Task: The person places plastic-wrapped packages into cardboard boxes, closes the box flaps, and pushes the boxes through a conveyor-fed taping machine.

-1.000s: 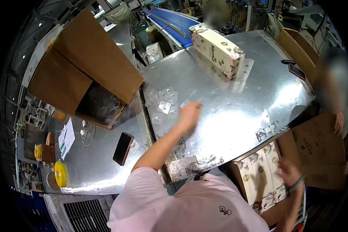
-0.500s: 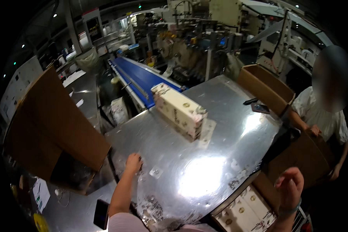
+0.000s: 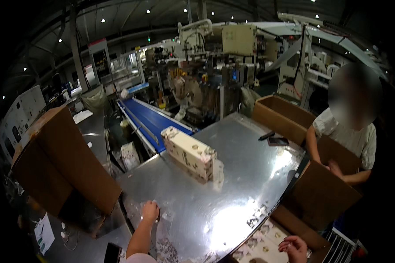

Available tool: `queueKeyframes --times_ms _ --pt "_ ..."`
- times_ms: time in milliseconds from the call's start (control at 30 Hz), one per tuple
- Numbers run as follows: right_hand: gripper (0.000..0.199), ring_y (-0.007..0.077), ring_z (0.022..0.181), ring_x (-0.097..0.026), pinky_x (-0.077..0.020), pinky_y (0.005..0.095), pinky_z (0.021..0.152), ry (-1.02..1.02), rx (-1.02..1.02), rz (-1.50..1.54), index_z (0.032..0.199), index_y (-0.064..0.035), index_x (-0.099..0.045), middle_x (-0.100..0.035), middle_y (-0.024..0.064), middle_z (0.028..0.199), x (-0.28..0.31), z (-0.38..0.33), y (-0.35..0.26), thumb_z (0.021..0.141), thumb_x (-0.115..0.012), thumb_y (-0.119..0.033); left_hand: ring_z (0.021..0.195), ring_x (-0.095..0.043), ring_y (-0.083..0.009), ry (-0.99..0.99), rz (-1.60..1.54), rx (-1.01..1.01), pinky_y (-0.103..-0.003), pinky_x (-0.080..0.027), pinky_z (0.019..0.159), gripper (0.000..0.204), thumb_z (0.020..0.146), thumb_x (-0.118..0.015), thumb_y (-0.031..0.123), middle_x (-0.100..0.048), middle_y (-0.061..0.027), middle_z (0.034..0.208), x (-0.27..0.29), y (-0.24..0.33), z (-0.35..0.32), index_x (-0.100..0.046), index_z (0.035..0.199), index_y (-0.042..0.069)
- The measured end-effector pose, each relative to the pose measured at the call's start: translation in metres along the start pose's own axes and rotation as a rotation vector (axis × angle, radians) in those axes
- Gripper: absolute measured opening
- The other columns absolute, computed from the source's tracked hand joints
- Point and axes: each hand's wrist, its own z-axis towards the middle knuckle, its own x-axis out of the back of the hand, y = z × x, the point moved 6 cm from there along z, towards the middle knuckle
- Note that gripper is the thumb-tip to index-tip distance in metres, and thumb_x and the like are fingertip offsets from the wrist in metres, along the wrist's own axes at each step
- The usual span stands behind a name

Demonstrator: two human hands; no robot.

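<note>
My left hand (image 3: pixel 150 211) rests on the shiny metal table (image 3: pixel 175 197) near its left edge. Its fingers are curled and closed, and whatever they may hold is hidden. Over the open carton at the lower right hovers my right hand (image 3: pixel 295 248), empty, with fingers bent and apart. Below it lie cream packs (image 3: pixel 261 243) with a floral print inside that carton. A long cream floral pack (image 3: pixel 188 152) stands on the table's far left part, beyond both hands.
A blue conveyor belt (image 3: pixel 147 117) meets the table's far edge. At the left stands a large brown carton (image 3: pixel 70 162). Another carton (image 3: pixel 281 118) and a phone (image 3: pixel 278 141) lie far right. A co-worker (image 3: pixel 346 136) handles an open carton (image 3: pixel 324 193) at the right.
The view has tilted up, so the table sits lower. My right hand has come down toward the packs in the carton. The co-worker's hands have come together over their carton.
</note>
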Motion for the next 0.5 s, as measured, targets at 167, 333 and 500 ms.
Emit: queueKeyframes --times_ms 167,333,500 --pt "0.026 0.0218 0.088 -0.063 -0.0508 0.0338 0.079 0.091 -0.125 -0.084 0.11 0.005 -0.052 -0.064 0.0166 0.095 0.01 -0.002 0.0 0.086 -0.056 -0.002 0.093 -0.058 -0.0355 -0.101 0.092 -0.096 -0.044 -0.047 0.083 0.035 0.079 -0.057 0.031 -0.059 -0.0202 0.101 -0.014 0.069 0.015 -0.064 0.092 -0.001" --pt "0.031 0.0132 0.101 -0.058 -0.0477 0.025 0.088 -0.216 -0.158 0.071 0.121 0.0005 -0.05 -0.061 0.0096 0.11 -0.045 0.024 0.028 0.092 -0.054 -0.009 0.099 -0.054 -0.039 0.071 0.057 0.056 -0.046 -0.045 0.081 0.053 0.076 -0.066 0.043 -0.052 -0.0262 0.109 -0.015 0.034 0.001 -0.056 0.094 -0.006" --pt "0.033 0.0099 0.098 -0.058 -0.0473 0.0218 0.084 -0.216 -0.126 -0.025 0.123 -0.0023 -0.049 -0.061 0.0064 0.11 -0.04 0.01 0.024 0.093 -0.052 -0.014 0.074 -0.055 -0.0332 0.009 -0.236 0.067 -0.04 -0.043 0.07 0.024 0.082 -0.055 0.02 -0.055 -0.0188 0.077 -0.06 0.012 0.034 -0.052 0.077 -0.003"
